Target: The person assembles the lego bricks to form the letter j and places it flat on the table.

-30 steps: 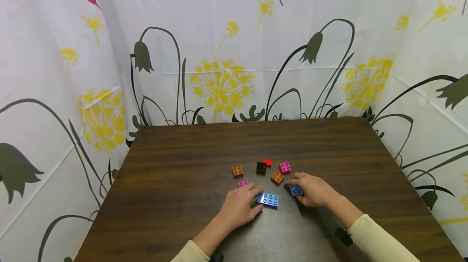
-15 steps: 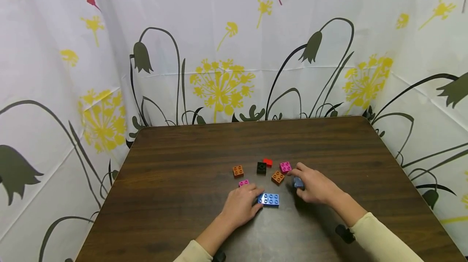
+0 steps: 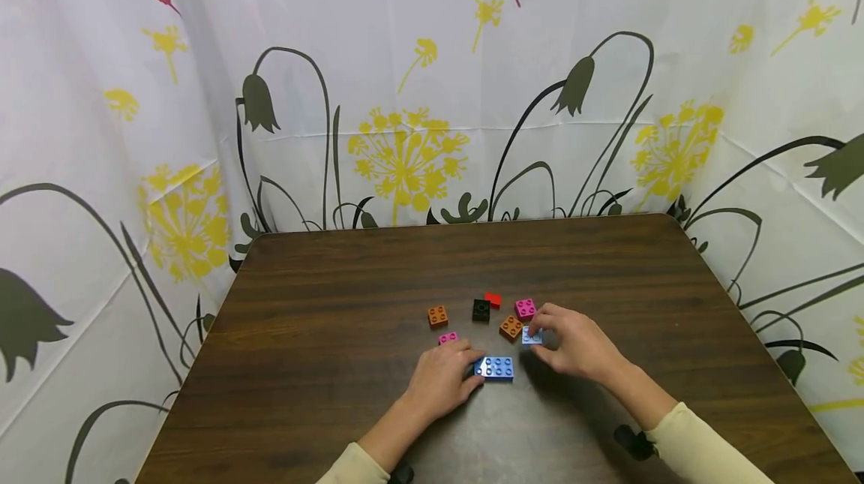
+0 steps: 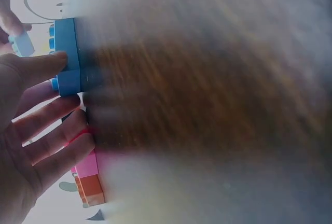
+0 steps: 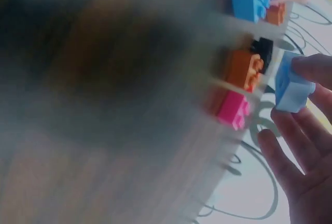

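Observation:
On the tabletop lies a long blue toy building brick (image 3: 496, 368), studs up. My left hand (image 3: 439, 383) grips its left end, with the thumb on the near side in the left wrist view and the other fingers spread beyond. To the right, my right hand (image 3: 582, 345) pinches a smaller light blue building brick (image 3: 531, 335) between thumb and fingers. The right wrist view shows this small brick (image 5: 293, 86) raised off the table. In the head view it sits behind and right of the long brick, beside an orange brick (image 3: 511, 327).
Behind the hands are a pink brick (image 3: 525, 309), a black brick (image 3: 481, 310), a red brick (image 3: 493, 300) and another orange brick (image 3: 437, 317). A second pink brick (image 3: 448, 338) is just beyond the left fingers. A flowered curtain (image 3: 418, 79) hangs behind the brown table (image 3: 324, 319).
My right hand has lifted the small light blue brick, turned it, and brought it left and away from me. My left hand stays in place on the long brick.

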{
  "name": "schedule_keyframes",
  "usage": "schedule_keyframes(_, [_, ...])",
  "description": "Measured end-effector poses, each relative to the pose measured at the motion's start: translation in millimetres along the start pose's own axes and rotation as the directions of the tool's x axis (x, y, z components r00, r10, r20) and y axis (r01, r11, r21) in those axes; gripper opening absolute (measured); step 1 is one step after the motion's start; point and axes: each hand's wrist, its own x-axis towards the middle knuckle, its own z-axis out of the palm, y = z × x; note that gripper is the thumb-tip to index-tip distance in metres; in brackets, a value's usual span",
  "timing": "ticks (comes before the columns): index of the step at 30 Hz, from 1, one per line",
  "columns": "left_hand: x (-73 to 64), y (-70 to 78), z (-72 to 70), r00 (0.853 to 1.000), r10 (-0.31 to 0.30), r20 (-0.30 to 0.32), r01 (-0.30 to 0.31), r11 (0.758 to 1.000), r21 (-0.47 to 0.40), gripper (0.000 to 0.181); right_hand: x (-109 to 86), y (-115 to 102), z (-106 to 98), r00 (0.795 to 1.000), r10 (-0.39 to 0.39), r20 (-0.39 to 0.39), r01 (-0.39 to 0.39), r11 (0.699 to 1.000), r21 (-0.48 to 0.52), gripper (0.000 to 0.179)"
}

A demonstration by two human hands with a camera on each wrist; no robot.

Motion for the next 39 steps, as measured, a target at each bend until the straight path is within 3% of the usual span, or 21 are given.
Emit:
schedule_keyframes(8, [1.3,0.0,-1.2,1.0,-0.005,0.02,0.005,1.0,-0.011,0.036,-5.9,-6,17,0.999,-0.027,0.036,0.024,0.996,0.087,0.026])
schedule_keyframes(18, [2.2,0.5,-2.1,0.999,-0.011,0.033,0.012,1.0,-0.013,0.036,-9.6,-15,28,0.997,-0.008,0.082,0.003,0.998,0.068,0.022])
schedule_keyframes(39, [2.7,-3.5,1.5,1.0,-0.008,0.023,0.008,1.0,-0.022,0.035,-9.3,-16,34,0.993,-0.08,0.085,0.074,0.994,0.075,0.018])
